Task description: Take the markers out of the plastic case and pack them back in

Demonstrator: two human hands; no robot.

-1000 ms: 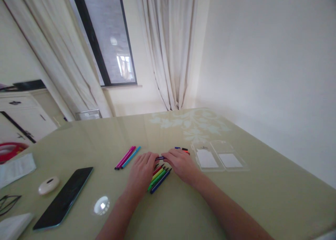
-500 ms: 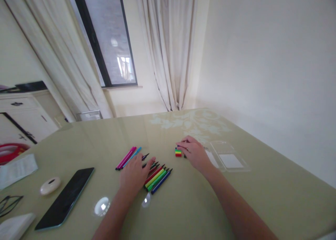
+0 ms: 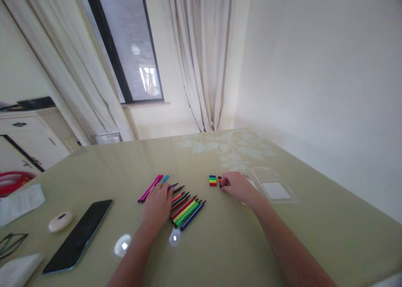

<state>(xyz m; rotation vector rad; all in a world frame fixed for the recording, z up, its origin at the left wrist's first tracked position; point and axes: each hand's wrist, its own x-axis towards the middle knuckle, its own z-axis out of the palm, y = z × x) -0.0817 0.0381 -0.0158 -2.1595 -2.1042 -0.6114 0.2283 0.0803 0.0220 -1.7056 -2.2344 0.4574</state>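
My left hand (image 3: 158, 205) rests on the row of uncapped felt-tip markers, fingers drawn together around a purple marker (image 3: 171, 186); most of its barrel is hidden under the hand. To its right lie uncapped markers, among them a yellow-green one (image 3: 184, 212), a green one (image 3: 189, 215) and a blue one (image 3: 193, 216), tips pointing up and right. Beyond the hand are capped pink markers (image 3: 152, 187) and a light blue one (image 3: 165, 178). My right hand (image 3: 237, 186) pinches a small dark cap at the table, beside a stack of coloured caps (image 3: 212, 180).
A clear plastic case (image 3: 289, 195) lies open at the right, partly behind my right hand. Toward the left are a phone (image 3: 78, 237), a white oval object (image 3: 60, 221), glasses (image 3: 12, 243) and a clear round disc (image 3: 122, 245). A wall borders the table's right side.
My right hand has moved right, off the cap stack, uncovering it and an orange-and-black cap group. My left hand's thumb has drawn in from the markers and its fingers have closed.
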